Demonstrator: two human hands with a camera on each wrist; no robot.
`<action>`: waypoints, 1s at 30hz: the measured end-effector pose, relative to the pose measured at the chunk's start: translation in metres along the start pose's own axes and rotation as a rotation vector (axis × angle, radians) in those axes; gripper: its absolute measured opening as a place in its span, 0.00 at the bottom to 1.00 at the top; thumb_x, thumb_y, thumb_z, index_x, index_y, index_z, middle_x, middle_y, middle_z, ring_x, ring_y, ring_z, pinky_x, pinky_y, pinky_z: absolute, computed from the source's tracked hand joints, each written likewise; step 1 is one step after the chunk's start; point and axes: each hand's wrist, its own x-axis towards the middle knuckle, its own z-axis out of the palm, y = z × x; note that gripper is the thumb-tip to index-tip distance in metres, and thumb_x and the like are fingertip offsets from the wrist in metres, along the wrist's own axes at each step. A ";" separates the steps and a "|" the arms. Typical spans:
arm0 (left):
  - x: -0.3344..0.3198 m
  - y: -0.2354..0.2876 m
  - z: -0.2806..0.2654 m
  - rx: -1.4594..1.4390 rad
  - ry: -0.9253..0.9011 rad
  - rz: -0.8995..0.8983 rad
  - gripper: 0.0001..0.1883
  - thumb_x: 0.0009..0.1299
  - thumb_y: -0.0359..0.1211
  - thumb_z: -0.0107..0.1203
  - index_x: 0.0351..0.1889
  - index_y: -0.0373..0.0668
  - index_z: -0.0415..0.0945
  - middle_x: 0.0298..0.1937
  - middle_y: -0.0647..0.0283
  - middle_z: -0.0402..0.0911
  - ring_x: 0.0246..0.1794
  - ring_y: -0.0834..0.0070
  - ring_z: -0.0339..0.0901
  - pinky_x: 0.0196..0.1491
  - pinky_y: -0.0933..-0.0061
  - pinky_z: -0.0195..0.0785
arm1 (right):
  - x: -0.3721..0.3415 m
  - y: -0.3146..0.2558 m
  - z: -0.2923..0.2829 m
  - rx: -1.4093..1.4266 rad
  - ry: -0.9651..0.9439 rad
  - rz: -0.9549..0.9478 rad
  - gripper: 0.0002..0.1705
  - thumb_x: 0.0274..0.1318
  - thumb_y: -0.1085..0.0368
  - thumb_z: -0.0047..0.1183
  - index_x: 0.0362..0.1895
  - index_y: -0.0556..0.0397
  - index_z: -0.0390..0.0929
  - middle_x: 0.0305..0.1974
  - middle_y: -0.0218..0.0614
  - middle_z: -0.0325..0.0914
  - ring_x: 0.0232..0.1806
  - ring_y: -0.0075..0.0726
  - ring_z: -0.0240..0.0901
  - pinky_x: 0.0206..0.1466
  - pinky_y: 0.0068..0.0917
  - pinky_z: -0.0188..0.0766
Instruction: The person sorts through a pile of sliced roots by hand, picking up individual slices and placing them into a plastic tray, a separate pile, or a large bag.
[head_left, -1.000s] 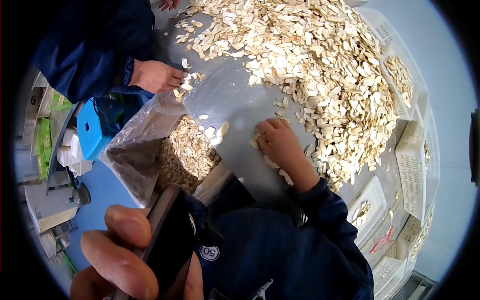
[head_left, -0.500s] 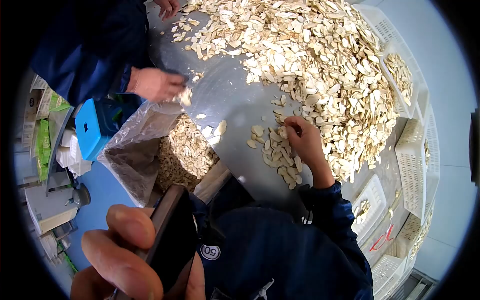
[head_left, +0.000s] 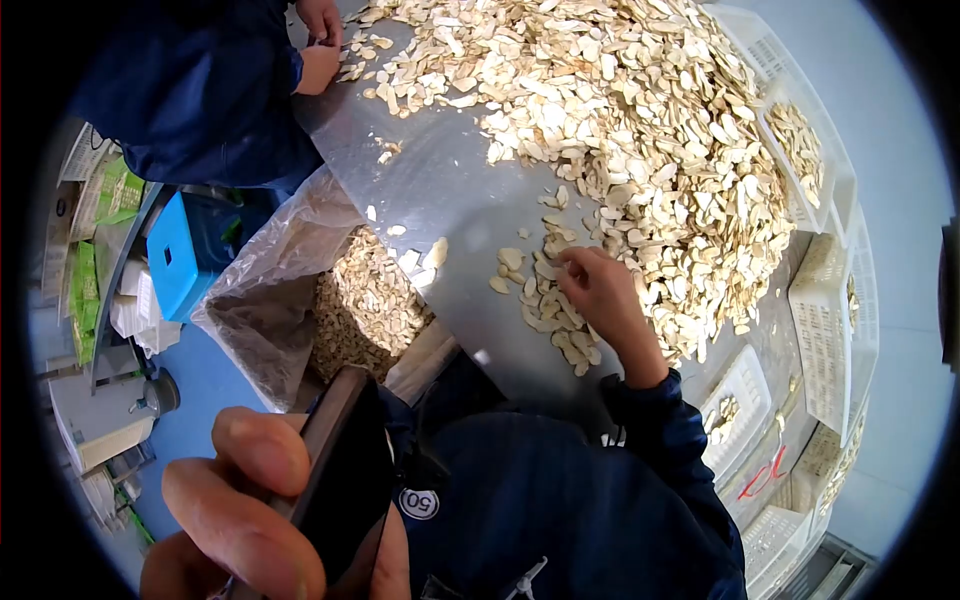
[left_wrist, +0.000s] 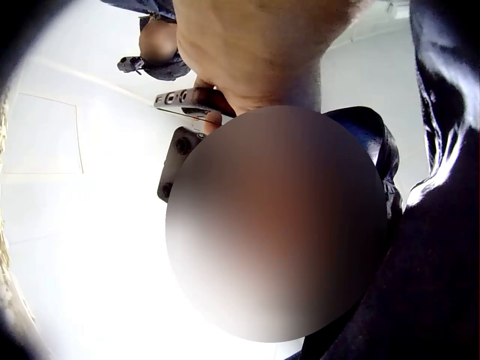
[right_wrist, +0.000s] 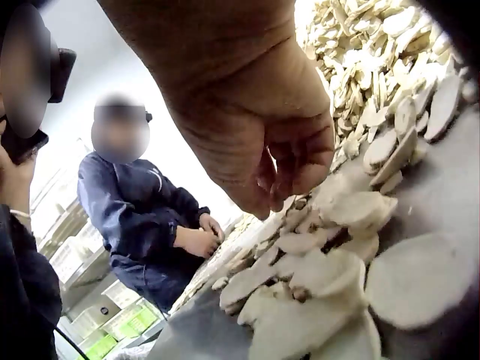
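Grey tabletop (head_left: 450, 195) is lying mostly bare between the pale slices (head_left: 548, 312) and its edge beside a plastic bag (head_left: 255, 330). The right hand (head_left: 608, 298) is curling over those slices, any grip unclear; the left hand (head_left: 245, 510) is gripping a phone (head_left: 348, 475).

The slices (head_left: 680, 180) are cream and tan, the table (head_left: 445, 190) grey, the sleeve (head_left: 668, 425) navy, the baskets (head_left: 826, 335) white.

dark navy jacket (head_left: 540, 480), long sleeves (head_left: 665, 425), a round white badge (head_left: 419, 503), bare hands (head_left: 608, 300).
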 end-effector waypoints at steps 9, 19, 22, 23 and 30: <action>-0.004 0.008 -0.001 -0.055 -0.046 -0.037 0.36 0.78 0.44 0.51 0.81 0.85 0.49 0.87 0.88 0.37 0.78 0.52 0.49 0.68 0.35 0.62 | -0.001 0.007 -0.003 0.069 0.096 0.069 0.07 0.60 0.66 0.63 0.37 0.56 0.82 0.31 0.41 0.79 0.29 0.44 0.77 0.35 0.36 0.73; -0.004 0.007 0.000 -0.080 -0.052 -0.028 0.36 0.78 0.44 0.50 0.81 0.83 0.48 0.87 0.88 0.37 0.77 0.51 0.50 0.67 0.35 0.62 | -0.029 0.011 -0.017 0.005 -0.019 0.119 0.10 0.60 0.66 0.62 0.43 0.58 0.81 0.28 0.41 0.79 0.28 0.43 0.76 0.34 0.35 0.72; -0.004 0.008 0.001 -0.079 -0.055 -0.026 0.36 0.79 0.44 0.50 0.82 0.83 0.48 0.87 0.87 0.37 0.77 0.51 0.51 0.67 0.35 0.62 | -0.039 0.011 -0.012 -0.059 -0.103 0.065 0.10 0.60 0.66 0.62 0.44 0.56 0.82 0.29 0.40 0.79 0.28 0.43 0.76 0.34 0.35 0.72; -0.004 0.008 0.002 -0.078 -0.053 -0.029 0.36 0.79 0.44 0.50 0.82 0.83 0.48 0.87 0.87 0.37 0.77 0.50 0.51 0.67 0.35 0.62 | -0.039 0.009 -0.008 -0.038 -0.070 0.028 0.09 0.60 0.66 0.62 0.44 0.55 0.82 0.30 0.40 0.79 0.29 0.44 0.76 0.35 0.36 0.73; -0.003 0.011 0.004 -0.050 -0.044 -0.051 0.36 0.79 0.44 0.49 0.82 0.82 0.48 0.87 0.87 0.36 0.77 0.50 0.51 0.67 0.35 0.63 | -0.032 0.000 0.011 -0.232 -0.065 -0.174 0.14 0.60 0.70 0.54 0.50 0.47 0.83 0.46 0.38 0.77 0.54 0.49 0.76 0.50 0.41 0.78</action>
